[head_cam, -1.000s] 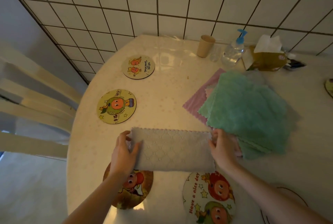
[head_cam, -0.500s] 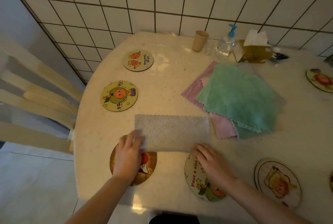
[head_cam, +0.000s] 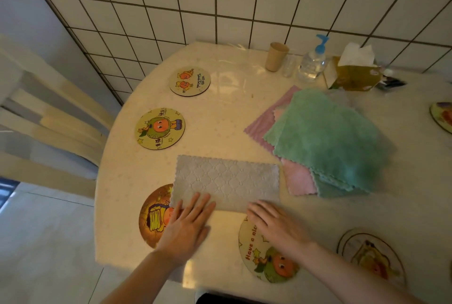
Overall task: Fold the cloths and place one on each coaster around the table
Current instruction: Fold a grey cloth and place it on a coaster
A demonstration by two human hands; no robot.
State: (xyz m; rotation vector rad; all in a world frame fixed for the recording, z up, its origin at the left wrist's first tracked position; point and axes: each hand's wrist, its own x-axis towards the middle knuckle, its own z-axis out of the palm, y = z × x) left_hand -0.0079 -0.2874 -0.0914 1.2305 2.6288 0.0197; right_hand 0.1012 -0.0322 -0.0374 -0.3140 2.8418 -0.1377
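A grey cloth (head_cam: 226,181), folded into a strip, lies on the bench (head_cam: 227,113), its near-left corner over a coaster (head_cam: 154,215). The left hand (head_cam: 187,225) and right hand (head_cam: 276,224) press flat, fingers spread, on its near edge. A cloth pile (head_cam: 327,142) sits just right.

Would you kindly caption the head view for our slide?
Both hands, left and right, press flat a folded grey cloth lying beside a stack of cloths.

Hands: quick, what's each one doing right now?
Left hand: open, fingers flat, pressing the grey cloth.
Right hand: open, fingers flat at the cloth's near edge, holding nothing.
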